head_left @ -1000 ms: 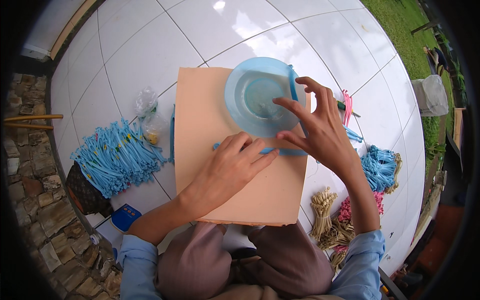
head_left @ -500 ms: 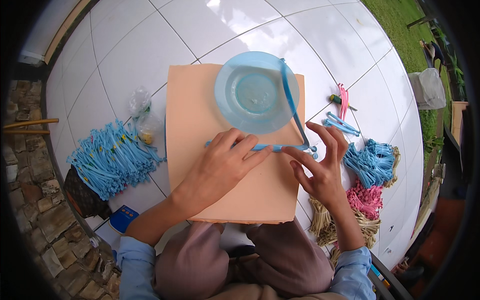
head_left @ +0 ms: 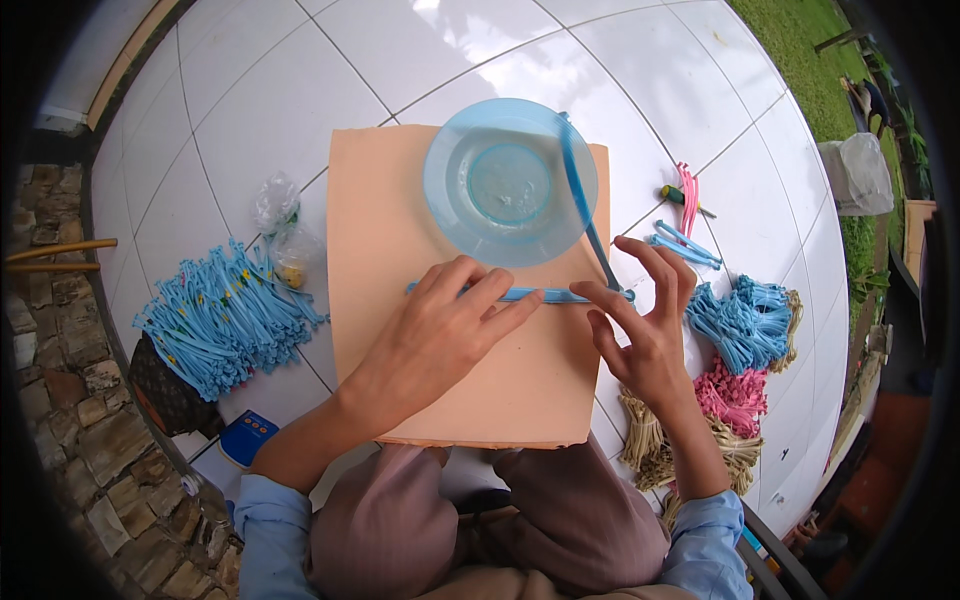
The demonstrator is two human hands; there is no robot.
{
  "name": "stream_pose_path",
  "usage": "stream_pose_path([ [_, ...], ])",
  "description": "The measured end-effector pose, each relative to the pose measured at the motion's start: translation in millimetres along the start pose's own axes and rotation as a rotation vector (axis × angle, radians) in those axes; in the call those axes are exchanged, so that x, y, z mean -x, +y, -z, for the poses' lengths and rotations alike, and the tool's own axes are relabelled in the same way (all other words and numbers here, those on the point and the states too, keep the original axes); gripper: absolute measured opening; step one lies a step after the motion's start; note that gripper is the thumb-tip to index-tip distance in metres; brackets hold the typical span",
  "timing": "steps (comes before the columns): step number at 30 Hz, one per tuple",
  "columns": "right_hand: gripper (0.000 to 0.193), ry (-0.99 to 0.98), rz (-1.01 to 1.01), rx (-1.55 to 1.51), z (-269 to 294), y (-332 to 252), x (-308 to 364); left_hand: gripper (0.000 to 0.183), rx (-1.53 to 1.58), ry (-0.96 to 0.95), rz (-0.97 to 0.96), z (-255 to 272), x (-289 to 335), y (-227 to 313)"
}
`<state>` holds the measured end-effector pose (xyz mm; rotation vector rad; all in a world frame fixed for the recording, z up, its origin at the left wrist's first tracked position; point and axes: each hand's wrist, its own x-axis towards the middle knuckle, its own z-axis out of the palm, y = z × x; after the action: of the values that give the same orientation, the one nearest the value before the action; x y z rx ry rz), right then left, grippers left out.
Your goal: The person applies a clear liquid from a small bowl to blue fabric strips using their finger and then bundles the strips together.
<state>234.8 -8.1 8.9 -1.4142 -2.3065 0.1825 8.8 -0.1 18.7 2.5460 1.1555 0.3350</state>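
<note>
A flat blue strip lies crosswise on a peach-coloured board over my lap. My left hand presses the strip down with bent fingers, covering much of its left part. My right hand has its fingers spread, the index fingertip on the strip near its right end; nothing is gripped in it. A second blue strip slants from the far rim of a translucent blue plate down to that right end. Whether the two strips are joined there I cannot tell, as my fingers partly cover the spot.
Left of the board lie a large pile of blue strips and a clear plastic bag. At right are bundles of blue, pink and beige strips, plus a green-handled tool beside loose strips.
My right index fingertip has shifted slightly along the strip toward its right end, and the thumb has risen a little. The small curled end below the strip is now covered. My left hand stays put.
</note>
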Motion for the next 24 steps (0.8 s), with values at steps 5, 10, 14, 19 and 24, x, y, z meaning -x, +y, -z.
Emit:
stream_pose_path([
  [5,0.031,0.014,-0.233,-0.322,-1.6,7.5,-6.1,0.041,-0.039,0.042,-0.024,-5.2,1.9,-1.2],
  [10,0.035,-0.040,-0.428,-0.678,-11.5,8.2,-19.3,0.035,0.054,0.188,-0.043,-17.8,2.1,-8.9],
  [14,0.040,0.033,-0.517,-0.751,-11.7,12.4,-8.0,0.032,-0.021,0.386,-0.158,-29.0,-0.6,-7.8],
  [19,0.049,0.177,-0.563,-0.902,15.2,-8.5,24.1,0.026,0.008,0.450,-0.176,-20.9,7.7,11.2],
  [24,0.059,0.277,-0.402,-1.022,95.2,-47.6,31.5,0.020,0.176,0.506,-0.230,23.9,7.5,50.6],
])
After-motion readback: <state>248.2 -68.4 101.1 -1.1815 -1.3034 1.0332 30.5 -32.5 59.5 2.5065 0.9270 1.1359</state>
